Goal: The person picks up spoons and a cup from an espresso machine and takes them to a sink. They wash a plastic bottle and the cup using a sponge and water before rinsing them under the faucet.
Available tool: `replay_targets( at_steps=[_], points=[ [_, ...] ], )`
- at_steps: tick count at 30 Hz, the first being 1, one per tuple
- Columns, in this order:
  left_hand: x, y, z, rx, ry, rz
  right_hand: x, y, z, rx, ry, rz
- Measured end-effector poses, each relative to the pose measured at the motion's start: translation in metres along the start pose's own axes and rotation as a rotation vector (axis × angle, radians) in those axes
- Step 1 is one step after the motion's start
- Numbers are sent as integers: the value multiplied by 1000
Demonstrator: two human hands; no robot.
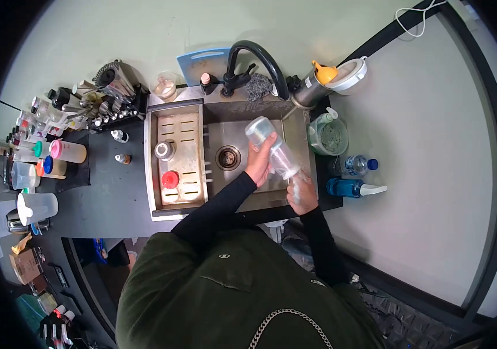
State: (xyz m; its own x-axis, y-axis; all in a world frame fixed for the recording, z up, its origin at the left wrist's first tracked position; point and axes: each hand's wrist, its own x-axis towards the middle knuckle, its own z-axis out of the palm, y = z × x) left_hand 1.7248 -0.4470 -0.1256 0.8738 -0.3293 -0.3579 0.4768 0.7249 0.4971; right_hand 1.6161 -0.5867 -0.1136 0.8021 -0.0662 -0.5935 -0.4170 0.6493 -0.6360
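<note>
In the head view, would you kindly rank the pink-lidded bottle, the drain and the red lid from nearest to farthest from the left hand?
From the left hand:
1. Drain: just left of the hand, in the sink basin.
2. Red lid: farther left, on the slotted tray.
3. Pink-lidded bottle: far left, beyond the sink.

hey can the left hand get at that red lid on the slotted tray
Probably not as is: the left hand is wrapped around the clear bottle. Once freed, it likely could, as nothing covers the red lid.
</note>
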Motion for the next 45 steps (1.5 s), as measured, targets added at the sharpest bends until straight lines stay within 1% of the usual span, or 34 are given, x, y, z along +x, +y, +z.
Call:
replay_targets(
  at_steps=[1,2,4,5,6,7,8,9,11,12,13,15,17,18,20,21,22,23,24,25,27,29,30,31,32,33,35,36,38,39,41,43,44,45],
  points=[
    [-1,-2,3,-8,-4,-14,7,6,-11,44,-18,-77],
    [-1,-4,6,-17,-8,-25,9,10,-14,37,-16,-70],
    [1,-10,8,-9,-1,-28,10,15,-5,-1454,348,-1074],
    [1,-13,8,59,2,15,4,14,-5,-1432,334,-917],
    [2,-17,7,125,6,60,1,13,-6,-1435,333,-914],
    [3,-18,4,123,10,61,-1,12,-8,-1476,197,-917],
    [3,-17,-2,127,-4,5,-2,10,-10,-1511,62,-918],
    [2,-14,-5,135,-19,-55,-2,10,-13,-1508,64,-914],
    [-3,-14,-7,145,-4,-50,-1,10,-21,-1113,26,-359],
    [-3,-12,-5,152,8,-39,-2,11,-21,-1108,34,-363],
    [-3,-10,-3,155,2,-44,-3,14,-20,-712,86,-182],
    [-4,-11,-1,176,-24,1,-2,20,-17,-324,133,1],
    [-5,-14,4,249,-10,56,5,34,-7,-1210,380,-843],
    [-4,-17,6,325,2,112,6,36,-9,-1207,381,-844],
    [0,-15,2,342,39,138,2,38,-17,-1535,288,-802],
    [2,-9,-6,316,-30,39,-3,32,-15,-1538,289,-798],
    [2,-4,-8,289,-101,-59,-7,22,-8,-1326,182,-632],
    [0,-5,-4,259,-19,-39,-9,18,-4,-1106,83,-473],
    [-3,-5,-2,264,-24,-44,-8,22,-2,-1101,91,-474],
    [-4,-4,0,258,-11,-39,-6,28,0,-807,194,-408],
    [-6,-8,4,266,18,-28,1,38,1,-520,286,-343],
    [-3,-12,8,306,39,27,13,44,0,-1275,550,-1040],
    [-3,-14,7,349,69,71,11,45,-6,-1277,548,-1038],
    [-2,-14,3,349,72,68,7,44,-14,-1440,413,-954],
    [1,-12,-3,360,30,-2,3,44,-22,-1593,274,-860],
    [2,-11,-8,371,-14,-72,-2,38,-19,-1591,276,-856],
    [1,-7,-10,364,-12,-80,-13,20,-4,-1155,105,-540],
    [2,-7,-9,355,-7,-88,-11,21,-4,-1156,108,-542],
    [3,-12,-10,326,-22,-82,-7,31,-2,-873,196,-435],
    [5,-13,-8,299,-36,-73,-5,32,2,-875,198,-440],
    [7,-17,-7,280,-54,-63,-7,36,5,-1251,354,-858],
    [5,-16,-3,268,-71,-54,-11,37,3,-1362,356,-864],
    [3,-16,-2,302,-25,-49,-11,38,3,-1473,357,-872],
    [0,-15,1,335,21,-47,-11,37,3,-1472,360,-869]
  ],
)
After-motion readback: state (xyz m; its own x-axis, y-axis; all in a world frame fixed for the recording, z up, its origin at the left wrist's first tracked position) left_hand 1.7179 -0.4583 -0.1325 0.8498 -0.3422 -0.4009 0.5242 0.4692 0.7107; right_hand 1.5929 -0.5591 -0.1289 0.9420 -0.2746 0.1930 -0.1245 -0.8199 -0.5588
